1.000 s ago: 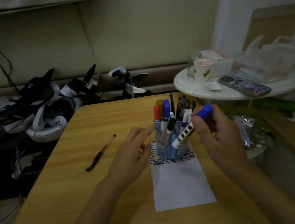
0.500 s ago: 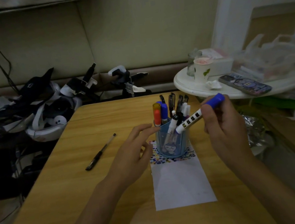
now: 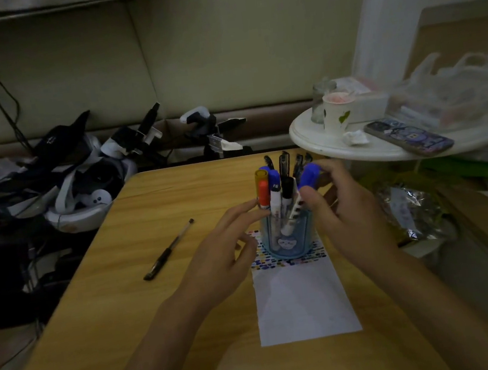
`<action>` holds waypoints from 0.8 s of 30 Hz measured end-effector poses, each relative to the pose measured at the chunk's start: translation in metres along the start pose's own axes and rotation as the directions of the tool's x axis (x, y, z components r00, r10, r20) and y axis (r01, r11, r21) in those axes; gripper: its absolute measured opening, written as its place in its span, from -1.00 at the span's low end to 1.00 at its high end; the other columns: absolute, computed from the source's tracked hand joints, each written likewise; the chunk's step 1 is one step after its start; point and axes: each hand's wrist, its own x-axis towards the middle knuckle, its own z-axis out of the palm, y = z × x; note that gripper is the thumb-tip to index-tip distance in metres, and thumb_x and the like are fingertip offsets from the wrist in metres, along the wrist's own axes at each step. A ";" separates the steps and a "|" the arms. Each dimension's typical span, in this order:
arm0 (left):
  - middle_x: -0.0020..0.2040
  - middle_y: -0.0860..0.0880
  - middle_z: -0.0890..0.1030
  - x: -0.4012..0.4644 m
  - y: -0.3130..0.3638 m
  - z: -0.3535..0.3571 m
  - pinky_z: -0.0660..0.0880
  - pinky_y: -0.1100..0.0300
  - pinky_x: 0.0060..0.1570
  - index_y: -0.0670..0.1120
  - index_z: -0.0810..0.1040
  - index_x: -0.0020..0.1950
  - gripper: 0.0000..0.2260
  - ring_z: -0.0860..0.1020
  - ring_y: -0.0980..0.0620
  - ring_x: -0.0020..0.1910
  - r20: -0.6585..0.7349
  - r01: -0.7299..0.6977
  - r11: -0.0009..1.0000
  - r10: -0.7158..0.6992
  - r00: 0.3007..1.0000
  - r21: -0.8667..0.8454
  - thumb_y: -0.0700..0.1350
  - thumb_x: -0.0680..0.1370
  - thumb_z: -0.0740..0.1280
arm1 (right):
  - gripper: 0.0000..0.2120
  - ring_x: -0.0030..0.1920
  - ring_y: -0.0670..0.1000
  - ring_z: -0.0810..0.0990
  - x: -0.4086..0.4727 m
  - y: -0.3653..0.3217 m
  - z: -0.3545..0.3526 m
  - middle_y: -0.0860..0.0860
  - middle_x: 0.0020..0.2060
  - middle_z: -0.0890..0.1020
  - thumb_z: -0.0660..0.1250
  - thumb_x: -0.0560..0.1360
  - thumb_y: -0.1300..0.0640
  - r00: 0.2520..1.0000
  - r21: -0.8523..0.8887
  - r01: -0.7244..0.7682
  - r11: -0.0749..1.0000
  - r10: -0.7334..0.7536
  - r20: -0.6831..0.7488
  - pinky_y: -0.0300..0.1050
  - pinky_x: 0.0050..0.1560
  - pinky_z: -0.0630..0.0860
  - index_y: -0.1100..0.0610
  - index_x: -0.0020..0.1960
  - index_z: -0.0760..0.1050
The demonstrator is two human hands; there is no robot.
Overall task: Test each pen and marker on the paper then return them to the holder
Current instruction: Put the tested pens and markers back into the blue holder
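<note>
A clear blue pen holder stands on the far end of a white paper strip with a band of coloured dots. Several pens and markers stick up from it. My right hand pinches a white marker with a blue cap, whose lower end is inside the holder. My left hand hovers at the holder's left side with relaxed fingers, fingertips at the rim by the red-capped marker. A black pen lies loose on the wooden table to the left.
A round white side table at the right carries a paper cup, a glass, a phone and plastic bags. Headsets, cables and devices are piled beyond the table's left far edge. A foil bag lies at the right.
My right hand has swung the blue-capped marker from a slant in the air to nearly upright and lowered its tip into the holder. My left hand has stayed by the holder.
</note>
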 end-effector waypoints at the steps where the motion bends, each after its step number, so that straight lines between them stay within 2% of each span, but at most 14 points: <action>1: 0.48 0.28 0.25 0.000 0.000 0.000 0.56 0.04 0.00 0.24 0.38 0.41 -0.52 0.58 0.12 0.00 0.000 0.000 1.000 0.000 1.000 0.002 -0.23 0.60 0.25 | -0.69 -0.21 -0.20 0.57 0.000 -0.001 0.002 -0.22 -0.16 0.56 0.23 0.61 -0.10 1.000 -0.009 0.004 1.000 -0.004 0.021 -0.32 -0.30 0.41 -0.06 0.31 0.38; 3: 0.47 0.30 0.25 0.000 0.000 0.000 0.57 0.04 0.00 0.24 0.38 0.42 -0.52 0.58 0.14 0.00 -0.002 -0.004 1.000 0.004 1.000 0.001 -0.23 0.61 0.26 | -0.64 -0.21 -0.21 0.58 -0.001 -0.002 0.005 -0.26 -0.14 0.55 0.26 0.61 -0.07 0.998 -0.023 0.026 0.999 -0.025 0.060 -0.27 -0.29 0.46 -0.10 0.38 0.32; 6: 0.47 0.29 0.26 0.001 -0.001 -0.001 0.57 0.05 -0.01 0.25 0.38 0.42 -0.51 0.58 0.14 0.00 -0.004 -0.010 1.000 0.010 1.000 0.004 -0.23 0.60 0.26 | -0.61 -0.25 -0.22 0.58 -0.002 -0.003 0.007 -0.21 -0.09 0.57 0.29 0.61 -0.02 0.994 -0.027 0.060 0.998 -0.057 0.093 -0.28 -0.30 0.48 -0.13 0.40 0.27; 10: 0.46 0.31 0.25 0.000 -0.002 -0.001 0.56 0.08 -0.03 0.25 0.38 0.42 -0.51 0.57 0.17 0.00 -0.006 -0.018 1.000 0.018 1.000 0.026 -0.24 0.60 0.26 | -0.72 -0.24 -0.22 0.55 -0.005 -0.002 0.010 -0.19 -0.04 0.60 0.32 0.60 0.01 0.986 -0.092 0.119 0.989 -0.107 0.127 -0.25 -0.29 0.50 -0.13 0.28 0.37; 12: 0.47 0.30 0.26 -0.001 -0.003 -0.002 0.56 0.08 -0.02 0.24 0.38 0.42 -0.51 0.57 0.17 0.01 -0.004 -0.024 0.999 0.024 1.000 0.031 -0.24 0.60 0.26 | -0.77 -0.19 -0.26 0.51 -0.006 0.000 0.011 -0.20 -0.01 0.57 0.31 0.61 0.05 0.986 -0.094 0.128 0.987 -0.117 0.117 -0.34 -0.27 0.42 -0.11 0.25 0.42; 14: 0.47 0.29 0.27 -0.002 -0.004 -0.003 0.55 0.11 -0.01 0.23 0.38 0.43 -0.51 0.57 0.16 0.02 -0.007 -0.026 0.999 0.026 1.000 0.029 -0.24 0.60 0.26 | -0.78 -0.18 -0.27 0.49 -0.007 0.001 0.009 -0.19 0.01 0.55 0.29 0.61 0.07 0.988 -0.094 0.119 0.988 -0.109 0.107 -0.40 -0.29 0.37 -0.08 0.24 0.45; 18: 0.40 0.30 0.34 -0.003 -0.006 -0.007 0.54 0.15 -0.02 0.20 0.39 0.43 -0.54 0.55 0.17 0.06 -0.022 -0.036 0.997 0.038 0.999 0.064 -0.22 0.61 0.26 | -0.76 -0.14 -0.25 0.51 -0.008 0.004 0.008 -0.21 0.09 0.53 0.29 0.60 0.06 0.991 -0.082 0.087 0.993 -0.077 0.111 -0.37 -0.29 0.41 -0.09 0.25 0.42; 22: 0.26 0.21 0.42 -0.006 -0.025 -0.020 0.52 0.12 0.04 0.16 0.45 0.38 -0.65 0.49 0.20 0.12 -0.076 0.046 0.980 -0.032 0.997 0.195 -0.13 0.62 0.26 | -0.75 -0.18 -0.22 0.54 -0.011 0.007 0.008 -0.22 0.02 0.55 0.31 0.59 0.07 0.995 -0.057 0.039 0.998 -0.033 0.099 -0.36 -0.31 0.40 -0.10 0.24 0.39; 24: 0.25 0.14 0.43 -0.011 -0.041 -0.028 0.49 0.11 0.07 0.12 0.49 0.34 -0.70 0.46 0.13 0.18 -0.092 0.141 0.949 -0.119 0.989 0.282 -0.10 0.62 0.27 | -0.77 -0.18 -0.21 0.54 -0.011 0.008 0.007 -0.23 -0.04 0.54 0.32 0.58 0.07 0.996 -0.050 0.015 0.999 -0.011 0.091 -0.35 -0.33 0.42 -0.10 0.19 0.38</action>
